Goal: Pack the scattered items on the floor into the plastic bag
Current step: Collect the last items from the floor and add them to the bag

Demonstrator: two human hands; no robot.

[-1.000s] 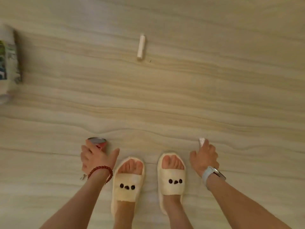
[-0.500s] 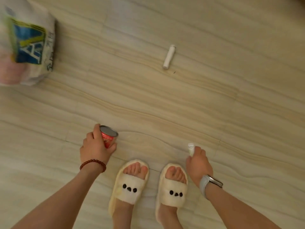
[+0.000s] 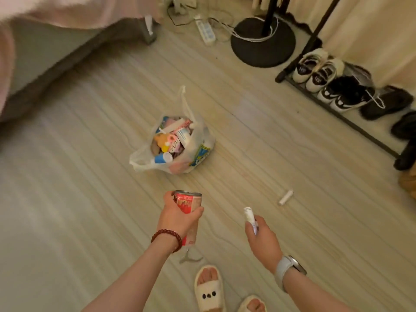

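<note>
On the bedroom floor, a near-full plastic bag [image 3: 172,146] awaits the can [image 3: 188,204] gripped in the left hand [image 3: 177,218] and the small tube [image 3: 250,218] clutched in the right hand [image 3: 262,240], while one white tube [image 3: 286,197] lies unpacked.

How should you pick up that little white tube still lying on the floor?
Pinch the white tube across its middle, coming straight down from above. It lies flat on the floor with nothing beside it, so its long sides are open to fingers. Both hands are full now.
</note>
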